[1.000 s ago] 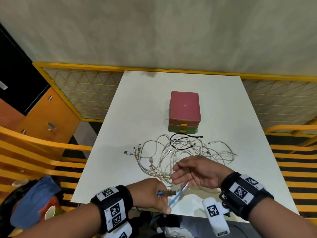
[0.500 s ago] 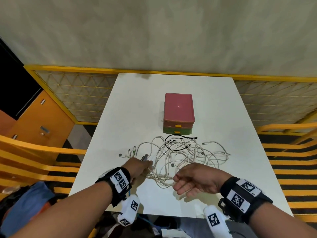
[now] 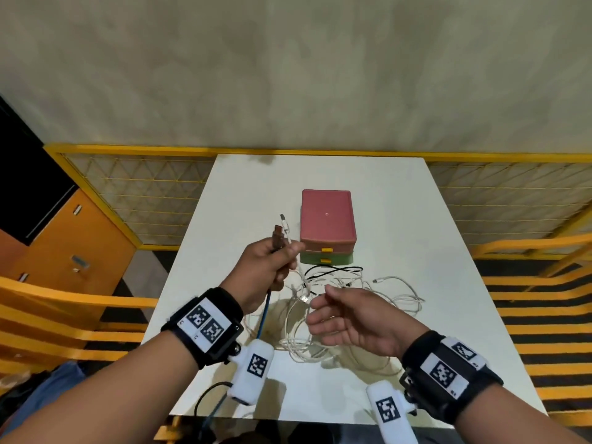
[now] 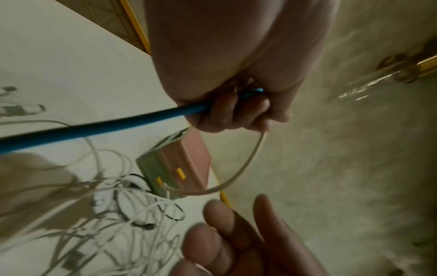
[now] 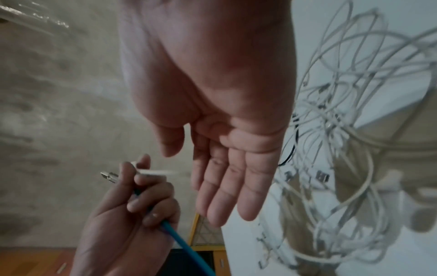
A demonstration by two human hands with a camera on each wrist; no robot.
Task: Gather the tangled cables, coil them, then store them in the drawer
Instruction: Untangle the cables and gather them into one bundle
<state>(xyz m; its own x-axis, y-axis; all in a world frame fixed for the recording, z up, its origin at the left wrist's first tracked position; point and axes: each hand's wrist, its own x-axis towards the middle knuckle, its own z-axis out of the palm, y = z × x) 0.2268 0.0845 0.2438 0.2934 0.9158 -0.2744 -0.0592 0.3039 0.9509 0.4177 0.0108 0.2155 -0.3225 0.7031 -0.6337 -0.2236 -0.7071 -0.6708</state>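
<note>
lifting cable ends (image 3: pixel 282 233), left hand (image 3: pixel 264 270) now raised.

White rectangular table (image 3: pixel 400 200) set with far edge close against a yellow-framed railing (image 3: pixel 134 149) filled with diamond-pattern mesh (image 3: pixel 144 193). Plain beige wall (image 3: pixel 288 75) beyond, mottled and unevenly finished, filling upper half of head view. Orange cabinet (image 3: pixel 73 248) at left with small metal handles; dark panel (image 3: pixel 22 174) above it. Orange slatted rails (image 3: pixel 64 315) along left side and matching orange slats (image 3: pixel 538 302) at right, dark gaps between. Blue fabric (image 3: pixel 48 386) bundled at lower left, partly out of view. Even, diffuse light; soft shadows on tabletop. Floor largely hidden.
</note>
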